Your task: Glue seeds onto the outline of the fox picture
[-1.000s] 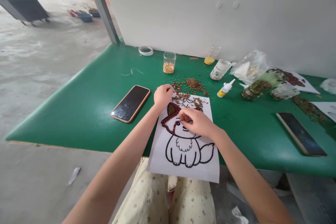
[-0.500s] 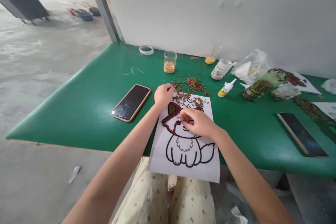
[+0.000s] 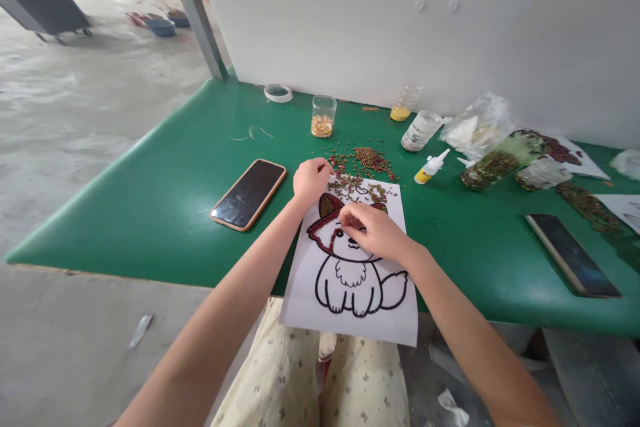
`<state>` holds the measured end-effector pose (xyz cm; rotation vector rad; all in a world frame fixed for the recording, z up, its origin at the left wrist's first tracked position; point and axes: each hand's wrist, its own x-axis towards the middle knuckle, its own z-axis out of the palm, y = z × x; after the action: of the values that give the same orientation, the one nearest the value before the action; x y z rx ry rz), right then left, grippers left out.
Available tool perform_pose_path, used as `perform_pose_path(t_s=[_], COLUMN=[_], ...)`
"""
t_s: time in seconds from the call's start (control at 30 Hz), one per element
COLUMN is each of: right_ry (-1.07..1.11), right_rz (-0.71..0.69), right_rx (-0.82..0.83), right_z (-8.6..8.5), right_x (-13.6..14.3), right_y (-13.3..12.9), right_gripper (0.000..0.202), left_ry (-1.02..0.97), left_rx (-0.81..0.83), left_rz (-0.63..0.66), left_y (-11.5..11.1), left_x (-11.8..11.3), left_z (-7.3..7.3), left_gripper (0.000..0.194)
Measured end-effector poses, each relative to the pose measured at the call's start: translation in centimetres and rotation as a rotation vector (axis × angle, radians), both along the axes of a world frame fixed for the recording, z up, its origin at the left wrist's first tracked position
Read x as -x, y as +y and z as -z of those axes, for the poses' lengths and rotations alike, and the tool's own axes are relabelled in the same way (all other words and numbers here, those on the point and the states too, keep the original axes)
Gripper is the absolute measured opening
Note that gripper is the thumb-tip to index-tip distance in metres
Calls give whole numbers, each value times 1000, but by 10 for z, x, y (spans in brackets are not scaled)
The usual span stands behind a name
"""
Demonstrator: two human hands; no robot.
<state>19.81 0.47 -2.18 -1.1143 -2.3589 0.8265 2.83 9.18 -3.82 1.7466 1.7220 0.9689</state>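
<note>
A white sheet with a fox drawing (image 3: 345, 287) hangs partly over the table's front edge. Reddish beans fill part of the fox's head, and greenish ones fill its left ear. My right hand (image 3: 373, 227) is above the face with its fingers pinched together; whatever they hold is too small to make out. At the sheet's upper left corner rests my left hand (image 3: 313, 180), fingers curled in beside loose beans. Their tips are partly hidden. Mixed red and green beans (image 3: 373, 160) lie heaped just beyond the sheet, with more scattered over its top edge.
On the green table (image 3: 165, 200), a phone (image 3: 250, 193) lies left and another phone (image 3: 573, 255) right. Behind the beans stands a tub of corn kernels (image 3: 323, 121). A glue bottle (image 3: 431, 167), a tilted clear jar (image 3: 421, 131) and a bean-filled bottle (image 3: 500, 161) are to the right.
My right hand has shifted very slightly left and up over the fox's face, still pinched. My left hand stays at the corner of the sheet.
</note>
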Motion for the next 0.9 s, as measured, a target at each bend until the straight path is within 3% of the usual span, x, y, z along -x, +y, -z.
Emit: perform_pose_path(t_s=[0.9], right_ry=[-20], right_rz=[-20], right_rx=[-11], right_z=[2], right_x=[-1], right_y=[0], right_gripper=[14], left_ry=[-18], left_rx=[-18], left_rz=[0], left_y=[1], left_x=[1], left_z=[2], left_gripper=[26])
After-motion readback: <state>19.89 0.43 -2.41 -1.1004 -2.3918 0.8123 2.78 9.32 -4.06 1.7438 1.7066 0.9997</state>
